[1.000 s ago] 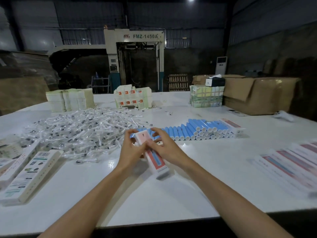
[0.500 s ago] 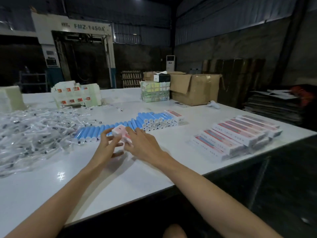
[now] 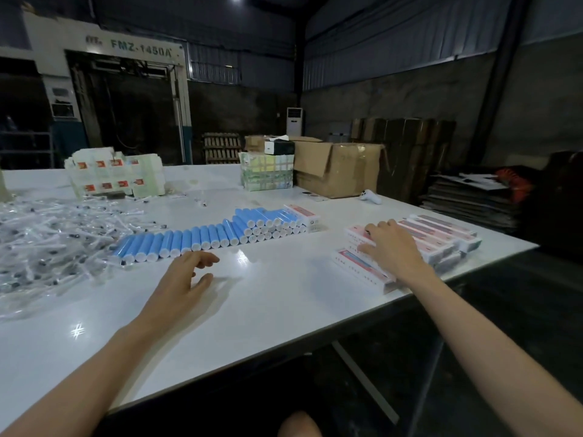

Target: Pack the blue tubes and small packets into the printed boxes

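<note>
White surface (image 3: pixel 268 294), both grips extended.
Left grip (image 3: pixel 183 279) hovered loose, empty at centre; right grip (image 3: pixel 391 247) lay flat-fingered on printed boxes (image 3: pixel 359 264) at right; beyond, blue tubes (image 3: pixel 214 236) sat in a row, small packets (image 3: pixel 47 238) heaped at left.

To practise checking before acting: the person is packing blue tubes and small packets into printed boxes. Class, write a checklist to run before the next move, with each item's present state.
1. Left hand free: ok, open, holding nothing.
2. Blue tubes near it: ok, row just beyond its fingers.
3. Small packets available: ok, pile at the left.
4. Right hand free: cannot tell; it rests on the printed boxes.
5. Any of them empty and ready: cannot tell.
</note>
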`<state>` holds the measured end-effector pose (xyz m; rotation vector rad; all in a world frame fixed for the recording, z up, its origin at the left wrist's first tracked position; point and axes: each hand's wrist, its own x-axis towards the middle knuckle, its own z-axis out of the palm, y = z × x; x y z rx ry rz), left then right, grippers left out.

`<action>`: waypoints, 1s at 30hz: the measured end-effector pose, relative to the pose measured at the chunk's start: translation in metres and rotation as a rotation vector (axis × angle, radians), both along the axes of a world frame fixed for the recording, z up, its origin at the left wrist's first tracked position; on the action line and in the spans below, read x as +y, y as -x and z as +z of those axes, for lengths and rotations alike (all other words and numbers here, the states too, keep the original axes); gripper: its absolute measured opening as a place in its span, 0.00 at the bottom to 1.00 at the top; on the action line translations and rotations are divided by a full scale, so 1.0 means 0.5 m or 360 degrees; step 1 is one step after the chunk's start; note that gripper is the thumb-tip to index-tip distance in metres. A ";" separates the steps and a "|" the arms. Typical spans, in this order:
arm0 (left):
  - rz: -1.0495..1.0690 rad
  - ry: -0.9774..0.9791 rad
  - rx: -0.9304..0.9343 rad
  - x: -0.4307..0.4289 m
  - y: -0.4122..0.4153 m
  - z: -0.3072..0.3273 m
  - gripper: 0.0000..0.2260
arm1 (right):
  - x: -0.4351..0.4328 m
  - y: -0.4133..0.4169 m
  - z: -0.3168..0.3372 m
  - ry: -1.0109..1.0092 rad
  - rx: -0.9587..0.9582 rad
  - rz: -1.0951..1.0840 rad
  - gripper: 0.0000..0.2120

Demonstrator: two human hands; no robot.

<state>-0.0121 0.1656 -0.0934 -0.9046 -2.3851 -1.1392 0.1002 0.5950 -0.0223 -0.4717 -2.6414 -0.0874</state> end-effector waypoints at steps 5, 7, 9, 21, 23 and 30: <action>0.0000 0.0047 0.0046 -0.007 0.004 -0.004 0.16 | 0.011 -0.007 -0.004 -0.0195 -0.0054 -0.0070 0.24; 0.0005 0.0076 0.0051 -0.012 0.006 -0.005 0.15 | 0.011 -0.004 -0.006 -0.0252 -0.0080 -0.0115 0.24; 0.0009 0.0089 0.0063 -0.017 0.008 -0.006 0.14 | 0.008 -0.001 -0.013 -0.0279 -0.0086 -0.0149 0.23; 0.0208 0.0019 -0.0042 -0.022 -0.003 -0.005 0.13 | -0.355 0.166 0.006 -0.0438 0.0366 0.0527 0.12; 0.0359 -0.0015 -0.0013 -0.023 -0.005 0.001 0.14 | -0.440 0.200 0.003 -0.0308 0.0337 0.0756 0.10; 0.0930 -0.0321 -0.0087 -0.062 -0.023 0.046 0.05 | -0.671 0.294 -0.065 0.0862 0.0195 0.1253 0.11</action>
